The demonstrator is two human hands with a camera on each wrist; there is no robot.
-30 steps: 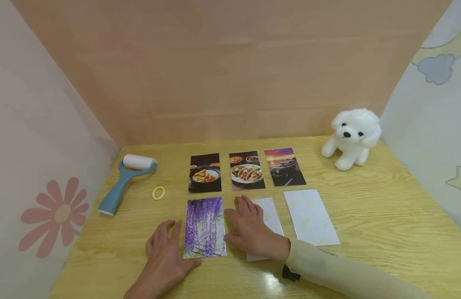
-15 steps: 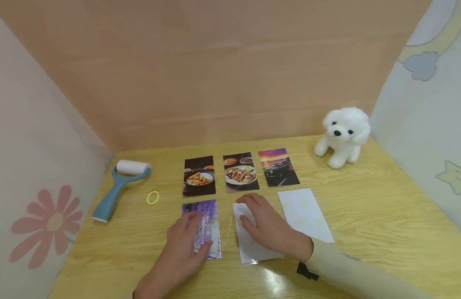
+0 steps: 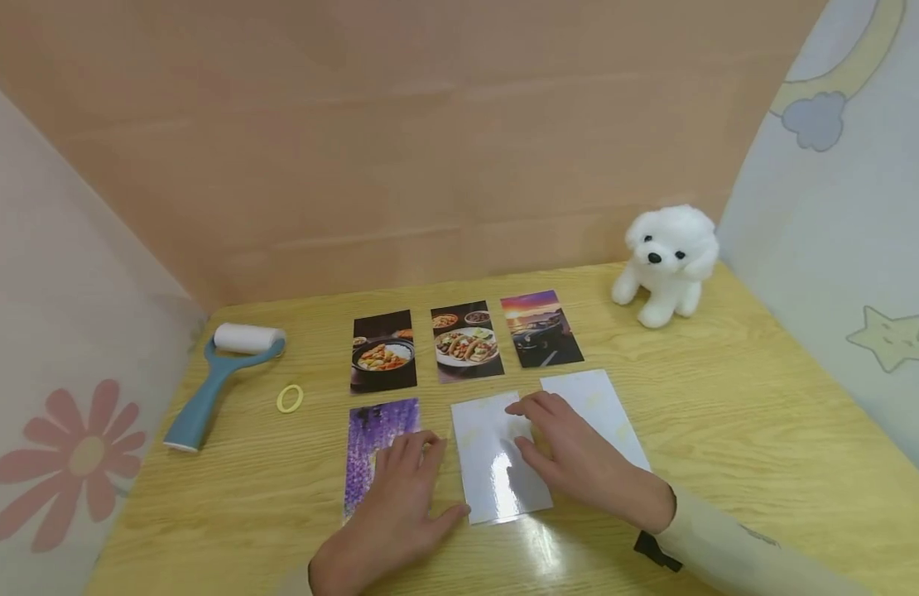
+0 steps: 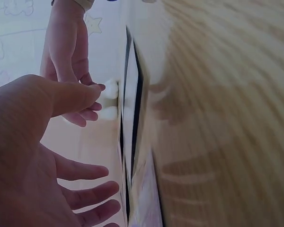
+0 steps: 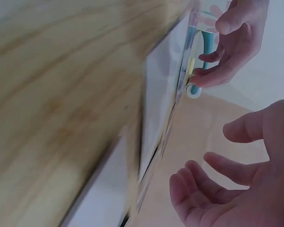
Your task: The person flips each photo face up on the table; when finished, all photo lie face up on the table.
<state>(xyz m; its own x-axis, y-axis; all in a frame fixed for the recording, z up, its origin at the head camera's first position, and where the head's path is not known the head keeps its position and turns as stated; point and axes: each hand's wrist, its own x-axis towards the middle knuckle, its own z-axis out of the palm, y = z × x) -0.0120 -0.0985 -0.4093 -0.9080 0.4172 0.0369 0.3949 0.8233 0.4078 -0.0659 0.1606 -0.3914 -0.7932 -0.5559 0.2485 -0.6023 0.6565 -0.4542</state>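
My left hand (image 3: 403, 497) hovers over the lower right part of a purple flower picture card (image 3: 370, 426), its thumb by the left edge of a middle white-backed card (image 3: 493, 451). Its fingers are loosely spread and hold nothing in the left wrist view. My right hand (image 3: 582, 455) is above the right side of that middle card, with its fingers loosely bent around an empty space; the right wrist view shows them off the surface. Another white-backed card (image 3: 597, 401) lies to the right, partly behind my right hand. Light glares off the middle card.
Behind are three picture cards: a rice dish card (image 3: 383, 352), a taco card (image 3: 467, 343) and a car card (image 3: 541, 329). A blue-handled lint roller (image 3: 214, 389) and a yellow ring (image 3: 290, 399) lie left. A white plush dog (image 3: 666, 265) sits back right.
My left hand has moved right from beside the flower card to over its right side. My right hand has shifted right across the middle card, uncovering its left part. The head view has turned rightward.
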